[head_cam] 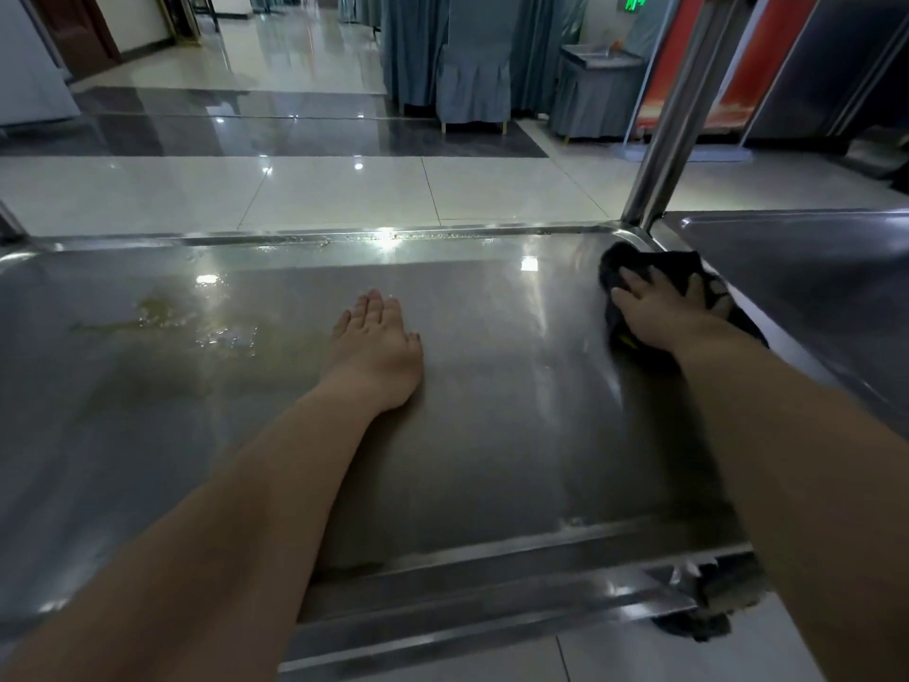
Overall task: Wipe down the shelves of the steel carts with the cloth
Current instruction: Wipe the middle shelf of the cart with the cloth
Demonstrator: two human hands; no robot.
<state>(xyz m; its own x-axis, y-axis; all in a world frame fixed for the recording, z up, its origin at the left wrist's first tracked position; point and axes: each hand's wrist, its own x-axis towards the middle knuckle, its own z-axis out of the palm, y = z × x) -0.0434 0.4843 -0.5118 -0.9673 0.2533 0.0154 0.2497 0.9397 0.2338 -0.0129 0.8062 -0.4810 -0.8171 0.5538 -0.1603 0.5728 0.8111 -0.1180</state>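
A steel cart shelf (467, 445) fills the lower view, with a raised rim all round. My left hand (376, 344) lies flat on the middle of the shelf, fingers straight. My right hand (661, 310) presses a dark cloth (634, 260) against the shelf's far right corner, fingers spread over it. A yellowish wet smear (162, 315) sits on the left part of the shelf, and crusty residue (315, 240) lines the far rim.
A steel upright post (674, 125) rises at the far right corner. A second steel cart's shelf (797, 268) adjoins on the right. Blue-covered chairs (474, 66) stand across the glossy tiled floor (344, 189). A dark rag-like thing (723, 603) hangs below the near right corner.
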